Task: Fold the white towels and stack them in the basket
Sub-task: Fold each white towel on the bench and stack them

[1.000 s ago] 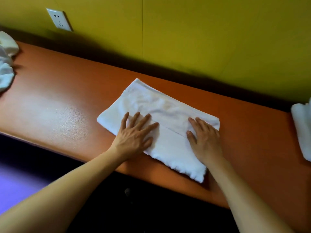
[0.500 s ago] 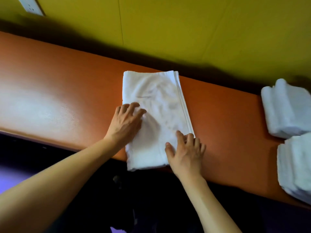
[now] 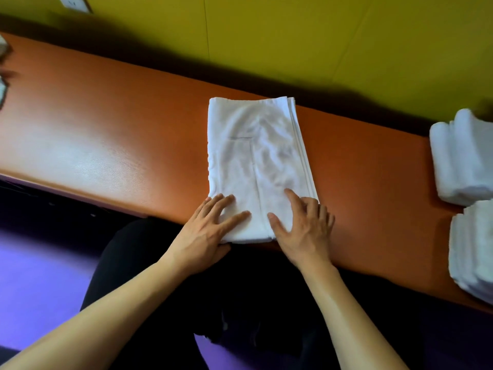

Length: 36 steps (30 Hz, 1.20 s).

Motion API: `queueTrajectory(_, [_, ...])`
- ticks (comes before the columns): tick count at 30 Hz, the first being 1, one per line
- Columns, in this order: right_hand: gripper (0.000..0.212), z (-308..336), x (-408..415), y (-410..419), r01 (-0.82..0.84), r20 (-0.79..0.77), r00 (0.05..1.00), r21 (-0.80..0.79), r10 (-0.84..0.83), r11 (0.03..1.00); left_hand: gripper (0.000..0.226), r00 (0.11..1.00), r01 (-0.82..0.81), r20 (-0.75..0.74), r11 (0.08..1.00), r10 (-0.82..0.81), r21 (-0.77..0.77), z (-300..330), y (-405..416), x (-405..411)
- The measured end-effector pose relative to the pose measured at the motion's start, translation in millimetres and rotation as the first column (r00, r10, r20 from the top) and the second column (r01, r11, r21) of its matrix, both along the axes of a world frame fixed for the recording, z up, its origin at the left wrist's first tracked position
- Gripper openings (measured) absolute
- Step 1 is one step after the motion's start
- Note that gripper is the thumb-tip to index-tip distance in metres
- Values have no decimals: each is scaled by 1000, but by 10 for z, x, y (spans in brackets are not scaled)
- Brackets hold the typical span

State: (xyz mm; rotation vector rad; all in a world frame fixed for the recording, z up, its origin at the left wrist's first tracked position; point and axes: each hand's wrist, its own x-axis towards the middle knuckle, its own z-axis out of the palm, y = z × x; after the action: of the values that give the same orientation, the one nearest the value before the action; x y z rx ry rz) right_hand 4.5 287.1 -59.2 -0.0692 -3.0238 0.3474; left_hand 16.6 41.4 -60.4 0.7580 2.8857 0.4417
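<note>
My left hand (image 3: pixel 210 231) and right hand (image 3: pixel 304 225) press flat, fingers spread, on the near end of the folded white terry towel (image 3: pixel 256 156) on the orange table (image 3: pixel 106 134).

Two bare forearms reach forward from the lower edge of the frame, wrists angled slightly inward. The left hand (image 3: pixel 210 231) lies flat, palm down, fingers straight and spread. The right hand (image 3: pixel 304 228) also lies palm down just beside it, thumb out to the side, index finger extended, the other fingers slightly bent.
</note>
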Motion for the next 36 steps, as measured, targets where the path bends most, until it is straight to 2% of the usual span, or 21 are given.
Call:
queueTrajectory(2, [78,22,114,128,-76,51,996,-47,79,996,68,1000,-28,-9,987,30,160,58,-2,8])
queueTrajectory(4, [81,57,210,253,-156,88,983,-87,164,984,57,987,-159,58,931,148,327,178,14,18])
queueTrajectory(6, [72,84,234,342,-207,78,974,-90,215,974,48,960,-279,140,874,242,399,269,13,26])
queueTrajectory(9, [53,166,188,388,-153,-33,988,-143,149,978,38,937,-344,221,827,271,444,320,-51,78])
queueTrajectory(11, [43,256,164,407,-157,-86,986,-261,140,952,29,899,-432,303,754,316,495,378,-103,141])
queueTrajectory(13, [30,419,182,422,-120,-67,993,-511,99,851,14,848,-529,371,637,379,560,455,-137,203])
queueTrajectory(16, [26,602,264,403,-62,-22,997,-810,76,583,21,797,-593,371,501,477,630,567,-170,230])
queueTrajectory(19, [14,694,313,316,-72,-95,995,-902,-32,427,38,787,-594,371,443,494,671,646,-141,223])
queueTrajectory(21, [18,737,310,312,-92,-99,995,-922,2,377,41,782,-596,384,408,491,692,692,-104,196])
queueTrajectory(23, [34,769,291,359,-15,40,990,-923,132,385,38,777,-589,364,390,514,708,708,-103,133])
queueTrajectory(25, [37,711,265,395,88,200,961,-879,194,468,37,769,-599,357,403,531,692,703,-118,61])
queueTrajectory(27, [31,609,235,387,108,202,972,-833,116,543,38,760,-619,393,395,517,679,718,-115,1])
queueTrajectory(30, [22,510,176,307,101,99,995,-855,-32,508,46,757,-643,539,278,370,713,720,-153,-19])
queueTrajectory(31, [19,488,136,285,85,60,996,-872,-68,483,48,762,-644,561,297,322,705,690,-180,-14])
queueTrajectory(34, [15,451,-40,226,63,-21,985,-877,-170,476,37,789,-610,537,488,299,624,558,-214,-1])
queueTrajectory(36, [17,447,-176,188,69,-54,974,-855,-220,514,32,787,-615,508,510,349,602,471,-200,-45])
